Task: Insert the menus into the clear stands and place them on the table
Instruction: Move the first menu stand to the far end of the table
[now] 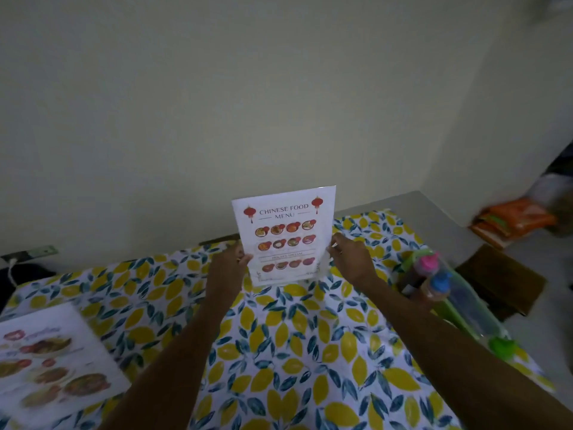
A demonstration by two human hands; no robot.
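A white "Chinese Food Menu" sheet stands upright inside a clear stand at the far middle of the table, which wears a lemon-print cloth. My left hand pinches the sheet's left edge. On the opposite edge, my right hand grips it at about the same height. The stand's clear base is faintly visible at the menu's foot, resting on the cloth. A second menu with food pictures lies flat at the near left of the table.
A green tray at the right edge carries bottles with pink and blue caps. A wall rises just behind the table. Orange packets lie on a ledge at the far right, and a dark wooden piece sits below.
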